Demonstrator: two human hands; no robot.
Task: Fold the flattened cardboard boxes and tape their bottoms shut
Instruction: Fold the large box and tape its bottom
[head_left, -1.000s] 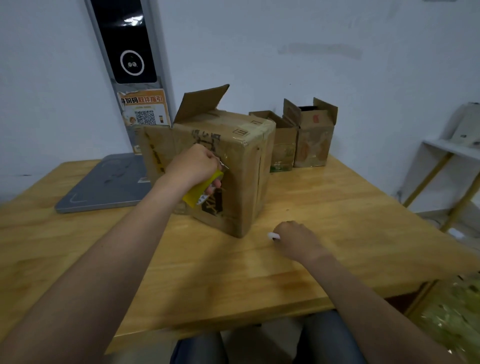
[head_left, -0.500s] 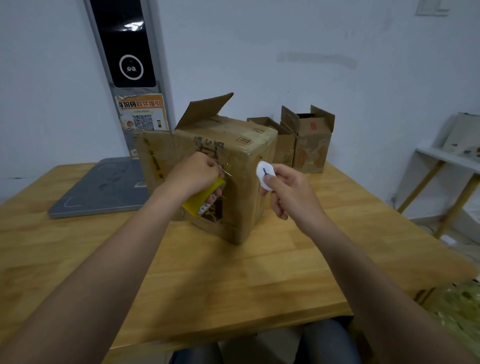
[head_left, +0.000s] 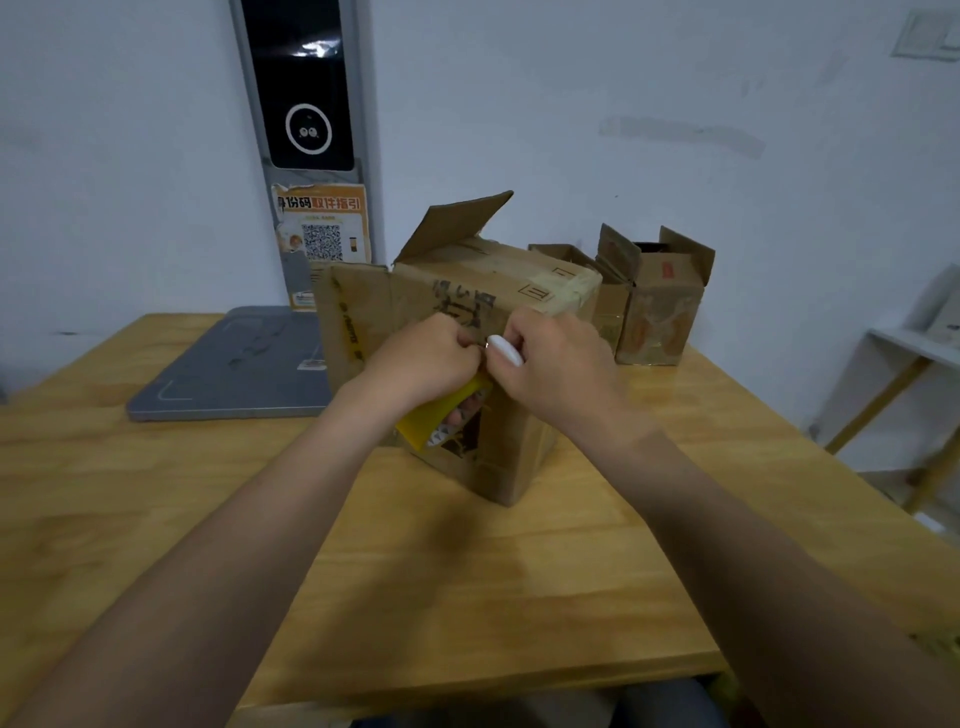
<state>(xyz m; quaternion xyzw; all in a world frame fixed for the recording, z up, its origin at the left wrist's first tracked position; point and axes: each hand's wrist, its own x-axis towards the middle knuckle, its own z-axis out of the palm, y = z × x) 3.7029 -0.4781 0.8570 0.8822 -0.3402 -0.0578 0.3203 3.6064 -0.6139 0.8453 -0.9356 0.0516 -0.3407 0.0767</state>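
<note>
A worn cardboard box (head_left: 519, 291) lies on its side in the middle of the wooden table (head_left: 467, 571), flaps open at the back and left. My left hand (head_left: 423, 361) grips a yellow roll of tape (head_left: 441, 413) against the box's near face, fingers curled round it. My right hand (head_left: 561, 369) holds a small white oval cutter (head_left: 505, 351) and meets the left hand at the box face. Clear tape runs over the box's top right corner.
Two smaller open cardboard boxes (head_left: 660, 306) stand against the wall behind on the right. A grey flat scale (head_left: 239, 364) lies at the back left. A dark wall terminal (head_left: 304, 83) with a QR poster is behind. A white shelf (head_left: 914, 343) stands at the right.
My right hand picked the white cutter up off the table and brought it left to the box face, next to my left hand. My left hand stayed on the tape roll.
</note>
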